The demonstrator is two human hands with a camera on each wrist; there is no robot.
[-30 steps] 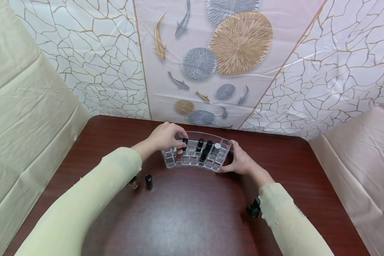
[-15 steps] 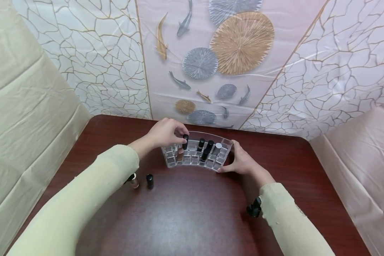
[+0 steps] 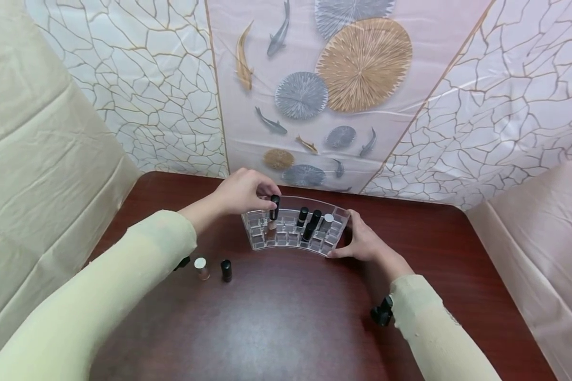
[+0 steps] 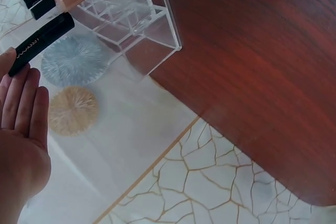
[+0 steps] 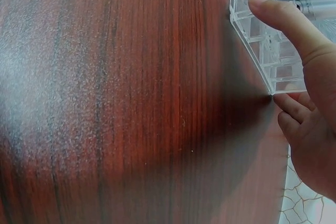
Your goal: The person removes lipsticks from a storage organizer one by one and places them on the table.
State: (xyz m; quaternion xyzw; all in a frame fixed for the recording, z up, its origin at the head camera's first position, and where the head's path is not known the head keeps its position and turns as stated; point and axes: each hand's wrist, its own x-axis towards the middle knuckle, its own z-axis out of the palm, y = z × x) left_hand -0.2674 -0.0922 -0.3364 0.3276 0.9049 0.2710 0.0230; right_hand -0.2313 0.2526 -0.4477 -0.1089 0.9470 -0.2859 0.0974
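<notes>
My left hand (image 3: 242,191) pinches a black lipstick tube (image 3: 274,207) between thumb and fingers. In the left wrist view the tube (image 4: 42,40) shows gold lettering and tilts, apart from the holder. A clear, curved, tiered lipstick holder (image 3: 293,201) stands at the back of the table. At its right end my right hand (image 3: 363,241) grips it, thumb at the front, fingers round the back corner. In the holder sit a pinkish-brown tube (image 3: 271,232), black tubes (image 3: 309,231) and a white-capped tube (image 3: 327,220).
On the dark red table (image 3: 248,323), left of the middle, stand a white-capped tube (image 3: 202,268) and a black tube (image 3: 226,270). A patterned cloth (image 3: 300,121) hangs behind the table's back edge.
My left hand has risen from the holder with the black lipstick tube and shifted slightly left. The right hand keeps its hold on the holder's end.
</notes>
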